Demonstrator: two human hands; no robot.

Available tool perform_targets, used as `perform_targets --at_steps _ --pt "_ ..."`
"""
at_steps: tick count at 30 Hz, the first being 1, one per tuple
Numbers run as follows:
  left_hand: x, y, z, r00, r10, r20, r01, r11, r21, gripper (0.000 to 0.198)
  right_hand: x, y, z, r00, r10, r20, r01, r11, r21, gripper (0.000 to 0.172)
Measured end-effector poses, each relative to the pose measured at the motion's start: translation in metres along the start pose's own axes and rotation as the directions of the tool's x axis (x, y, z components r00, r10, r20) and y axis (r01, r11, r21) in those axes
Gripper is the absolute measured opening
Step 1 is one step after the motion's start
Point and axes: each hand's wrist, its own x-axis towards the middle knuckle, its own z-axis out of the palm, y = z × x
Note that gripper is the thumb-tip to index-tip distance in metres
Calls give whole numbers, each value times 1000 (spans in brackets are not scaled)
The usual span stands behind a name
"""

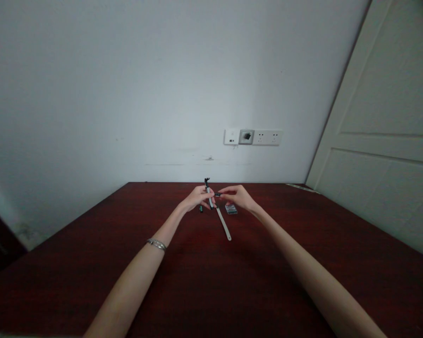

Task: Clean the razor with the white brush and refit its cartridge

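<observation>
My left hand (196, 197) is closed on a slim black and white device (210, 198), which stands tilted with its dark end up. Between the fingertips of my right hand (240, 196) is a small black piece (217, 194), close beside the device. A long pale strip with a hole at its end (223, 224) lies below the hands on the table. Just under my right hand rests a small clear case (231, 209). Near my left fingers is a small green and black item (201, 209), too small to name.
The dark red table (211, 291) reaches back to a pale wall. White sockets (267, 137) and a grey-framed plate (246, 136) are on that wall. A pale panelled door (384, 141) stands at the right.
</observation>
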Motion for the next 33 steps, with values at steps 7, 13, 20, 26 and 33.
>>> perform_targets --at_steps 7,13,20,26,33 --pt "1 -2 -2 1000 -14 -4 13 999 -36 32 0 4 -1 1000 6 -30 -5 1000 5 33" --pt "0 0 -5 997 32 -67 -33 999 -2 30 3 6 -4 995 16 -101 -6 995 99 32" --pt "5 -3 2 969 90 -229 -57 987 148 33 14 9 -15 984 61 -166 -22 974 226 27" --pt "6 -25 22 933 201 -298 -112 950 290 32 20 5 -17 977 98 -191 -38 955 296 18" --pt "-1 -39 40 843 405 -354 -205 851 484 26 14 4 -4 974 151 -168 -82 930 359 16"
